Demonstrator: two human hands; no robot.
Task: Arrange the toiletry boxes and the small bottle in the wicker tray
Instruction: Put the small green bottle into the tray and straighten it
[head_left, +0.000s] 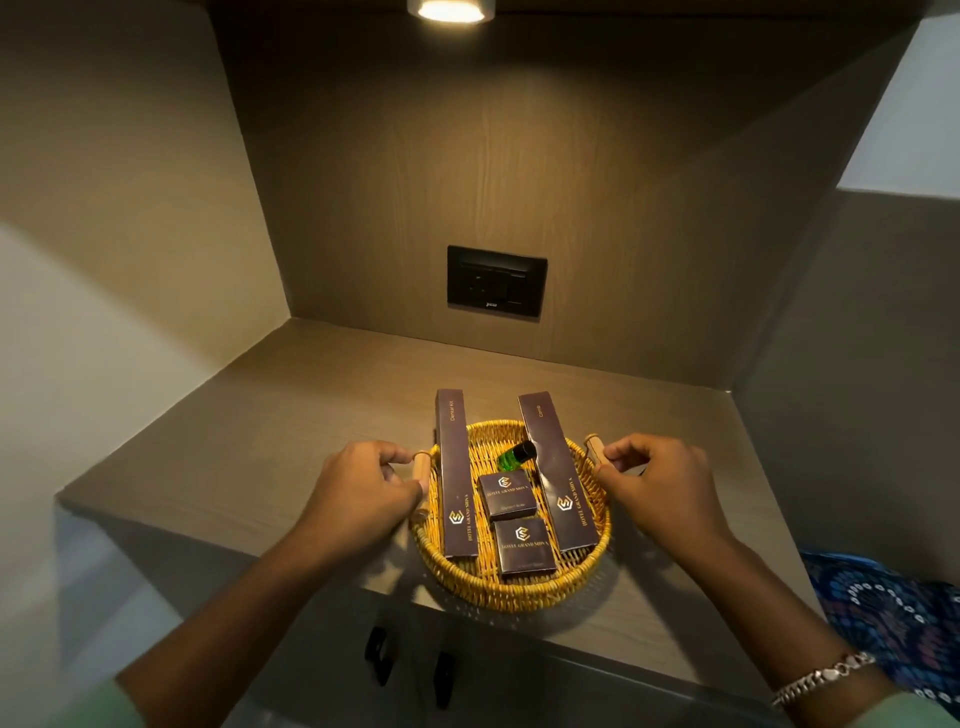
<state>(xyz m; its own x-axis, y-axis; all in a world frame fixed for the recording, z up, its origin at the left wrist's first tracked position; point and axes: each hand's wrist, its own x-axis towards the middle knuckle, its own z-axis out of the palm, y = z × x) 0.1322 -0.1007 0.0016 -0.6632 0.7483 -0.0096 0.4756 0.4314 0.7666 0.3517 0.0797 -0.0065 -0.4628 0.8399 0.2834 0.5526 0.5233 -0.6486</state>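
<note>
the round yellow wicker tray (519, 587) sits on the brown wood-grain shelf (260, 441) of a lit niche, its near side at the shelf's front edge.

at the tray's left side, the left hand (363, 486) has its fingers curled closed around the left pale wooden handle (422, 467), thumb near the handle's lower end.

just inside the tray's left rim lies the long dark brown dental kit box (453, 478), running front to back, its far end sticking out past the tray's back rim and its logo end near the front.

in the tray's middle, toward the back, the small green bottle with a black cap (514, 457) lies tipped on its side, cap pointing right toward the second long box. in front of it sits a small square dark brown box (506, 496), and in front of that a second small square dark brown box (523, 546) close to the tray's front rim. the 2 square boxes nearly touch.

right of them, the long dark brown comb box (558, 473) lies angled, far end over the back rim, near end at the right front.

at the tray's right side, the right hand (654, 486) closes its fingers on the right pale wooden handle (595, 451); a silver chain bracelet (821, 678) circles that wrist.

behind the tray, on the niche's back wall, is a black switch panel (496, 281).
</note>
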